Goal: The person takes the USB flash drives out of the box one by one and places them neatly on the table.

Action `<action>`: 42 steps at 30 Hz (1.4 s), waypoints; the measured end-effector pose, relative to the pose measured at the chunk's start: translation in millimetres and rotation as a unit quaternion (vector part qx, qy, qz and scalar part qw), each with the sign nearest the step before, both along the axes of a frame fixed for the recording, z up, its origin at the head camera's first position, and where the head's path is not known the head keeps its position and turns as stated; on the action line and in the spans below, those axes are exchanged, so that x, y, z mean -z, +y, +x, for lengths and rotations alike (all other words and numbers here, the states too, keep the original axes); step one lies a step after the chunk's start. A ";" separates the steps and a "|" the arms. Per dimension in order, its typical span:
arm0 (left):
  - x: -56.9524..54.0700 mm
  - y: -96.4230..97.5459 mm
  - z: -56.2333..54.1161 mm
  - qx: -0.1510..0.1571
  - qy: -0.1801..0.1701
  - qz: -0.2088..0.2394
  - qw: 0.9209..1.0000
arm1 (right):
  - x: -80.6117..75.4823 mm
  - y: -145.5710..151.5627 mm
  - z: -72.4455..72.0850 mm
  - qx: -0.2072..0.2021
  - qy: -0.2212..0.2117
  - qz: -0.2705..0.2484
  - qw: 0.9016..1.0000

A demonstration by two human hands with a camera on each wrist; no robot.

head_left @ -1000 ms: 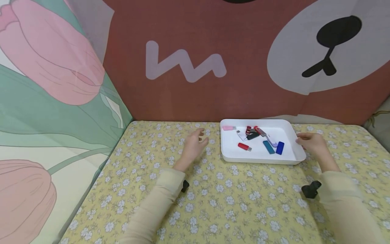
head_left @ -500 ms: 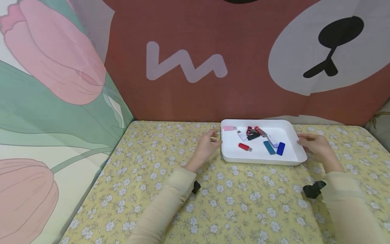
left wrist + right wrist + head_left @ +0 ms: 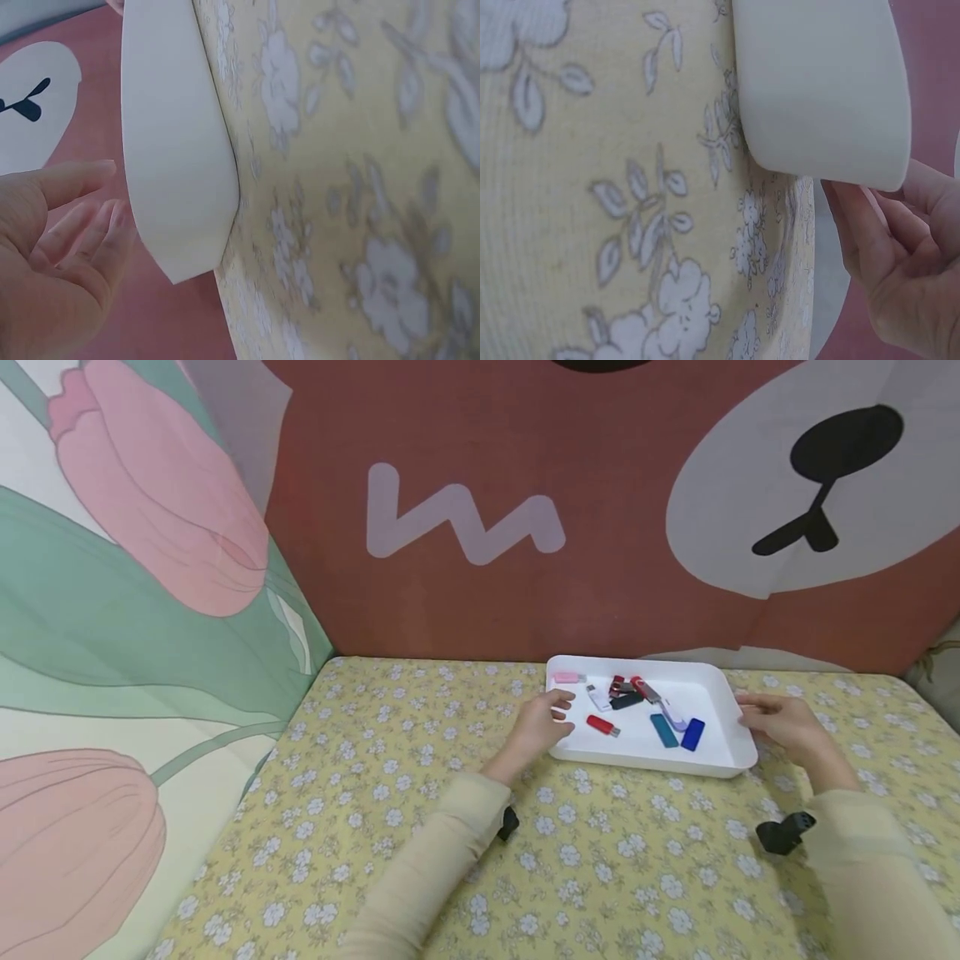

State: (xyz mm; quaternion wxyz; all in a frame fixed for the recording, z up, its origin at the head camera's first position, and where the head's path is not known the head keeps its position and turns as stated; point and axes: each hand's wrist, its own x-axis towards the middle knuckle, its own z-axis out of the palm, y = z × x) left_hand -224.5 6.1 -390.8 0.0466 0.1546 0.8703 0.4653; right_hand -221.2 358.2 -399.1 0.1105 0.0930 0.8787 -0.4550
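Note:
A white tray (image 3: 645, 757) sits on the flowered cloth near the back wall. Inside it lie several USB sticks, among them a pink one (image 3: 567, 677), a red one (image 3: 601, 724), a black one (image 3: 627, 700), a teal one (image 3: 663, 730) and a blue one (image 3: 693, 735). My left hand (image 3: 538, 723) reaches over the tray's left end, fingers apart and loosely bent, nothing between them. At the opposite end my right hand (image 3: 783, 727) pinches the rim, its fingers partly hidden behind the end wall (image 3: 825, 90) in the right wrist view.
The yellow flowered cloth (image 3: 585, 877) covers the whole table. Right behind the tray rises a reddish-brown printed wall hanging (image 3: 465, 610). A tulip-printed hanging (image 3: 187, 677) borders the left side. Black camera mounts (image 3: 783, 832) sit at the wrists.
My left hand has moved right, from beside the tray to over its left end. My right hand stays at the right rim. The view has shifted slightly.

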 end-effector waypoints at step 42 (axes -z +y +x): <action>11.1 32.1 1.7 0.030 -0.009 -0.173 0.984 | 0.8 3.1 10.3 -0.090 -0.015 -0.028 0.995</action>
